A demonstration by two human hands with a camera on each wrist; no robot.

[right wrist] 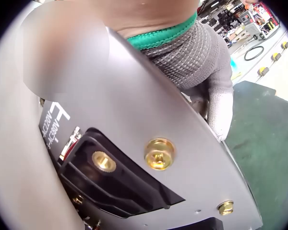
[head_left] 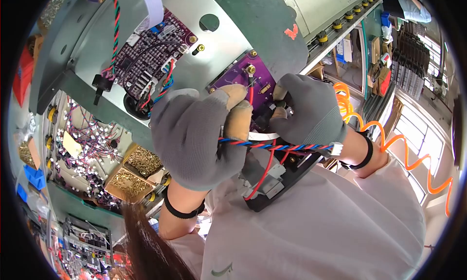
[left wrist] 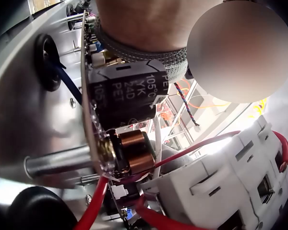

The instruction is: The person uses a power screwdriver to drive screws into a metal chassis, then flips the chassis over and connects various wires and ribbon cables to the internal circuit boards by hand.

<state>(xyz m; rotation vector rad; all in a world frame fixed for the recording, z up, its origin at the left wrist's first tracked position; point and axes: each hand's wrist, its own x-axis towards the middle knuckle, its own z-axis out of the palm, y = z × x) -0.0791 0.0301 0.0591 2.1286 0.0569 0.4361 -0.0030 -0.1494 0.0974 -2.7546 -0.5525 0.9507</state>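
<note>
Grey gloves with tan fingertips cover both hands. My left hand [head_left: 197,134] has its fingers curled at the lower edge of a purple circuit board [head_left: 238,73]; what its fingertips hold I cannot tell. Beside them a red wire [head_left: 251,93] drops from a brass-coloured screw terminal. A twisted red, blue and black cable [head_left: 277,146] comes out at the left hand and ends in a white connector [head_left: 336,148] below the right wrist. Thumb and finger of my right hand [head_left: 311,109] pinch a small black part at the board's right corner. In the right wrist view the glove [right wrist: 218,91] lies along a metal panel [right wrist: 182,120].
Another populated board [head_left: 151,53] is fixed to the metal chassis [head_left: 214,5]. A grey block [head_left: 265,170] with red wires is near the torso; capacitors [left wrist: 129,91] and copper coils [left wrist: 134,153] stand close. Bins of small brass parts [head_left: 127,182] and an orange coiled hose [head_left: 406,156] flank the work.
</note>
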